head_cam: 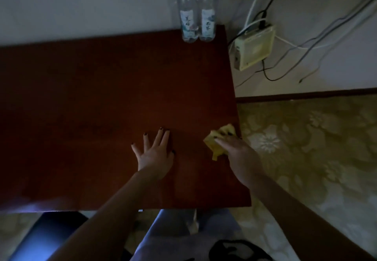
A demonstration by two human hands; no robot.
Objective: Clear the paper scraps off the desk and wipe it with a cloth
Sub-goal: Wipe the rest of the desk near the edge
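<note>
Nearest: the person's lap (173,240) in pale trousers, with both bare forearms reaching forward over it.
Left hand (156,154): grip released. The palm lies flat on the tabletop (91,97) with fingers spread, holding nothing.
Right hand (238,150): grip also released. The fingers stretch over the cloth (219,140), pressing it down rather than clutching it. This hand is slightly blurred.
Cloth: yellow and bunched, under the right fingers, just beside the tabletop's right edge.
Tabletop: dark reddish wood in dim light. No paper scraps show on it.
Far corner: two water bottles (187,15) stand upright, side by side.
Beyond the edge: a pale box (254,46) trailing cables, and patterned carpet (306,148).
Step in hand: wiping, by the look of it; the clearing seems done.
Next move: probably a sweep leftward under even pressure, with the left hand moved out of the path and care taken around the bottles.
</note>
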